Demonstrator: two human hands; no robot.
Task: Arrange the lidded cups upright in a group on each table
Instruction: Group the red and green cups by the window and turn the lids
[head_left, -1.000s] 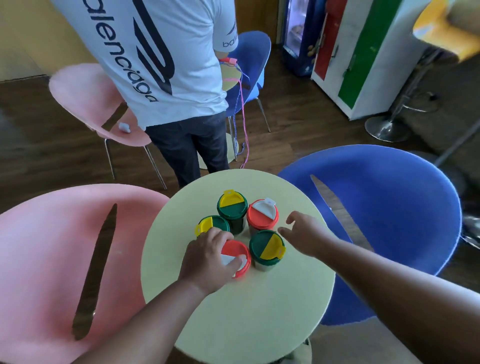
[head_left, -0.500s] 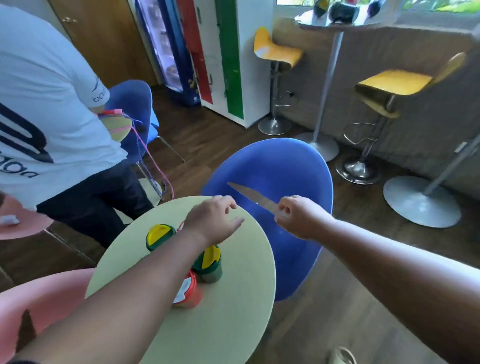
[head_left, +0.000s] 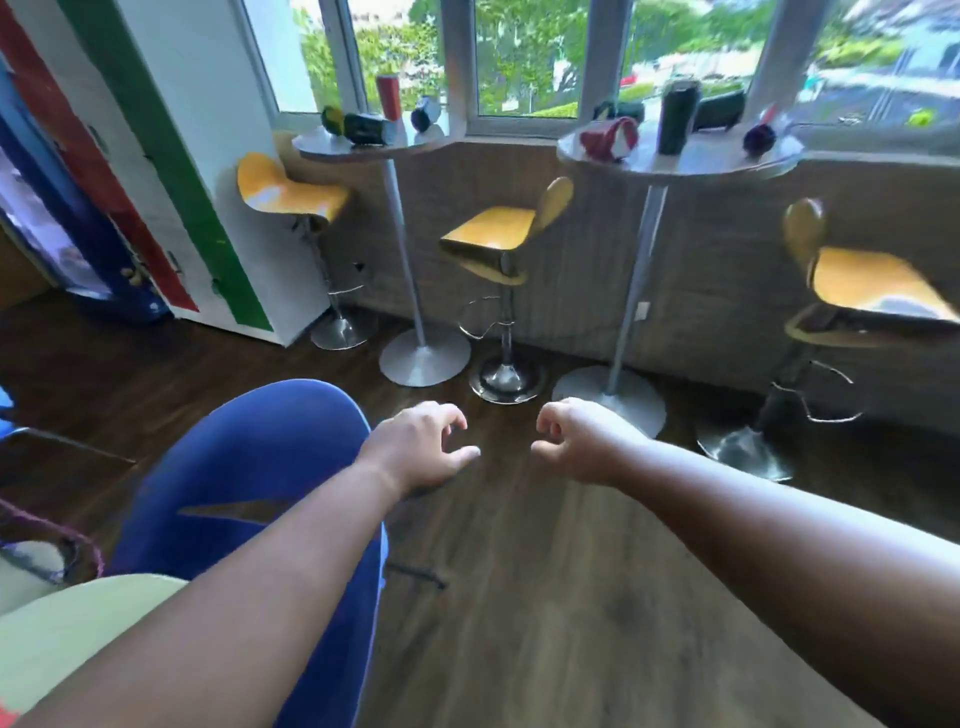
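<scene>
Cups lie tipped on the far left bench and the far right bench by the window, so both groups remain undone, while left hand and right hand hover loosely curled, each grip empty
</scene>
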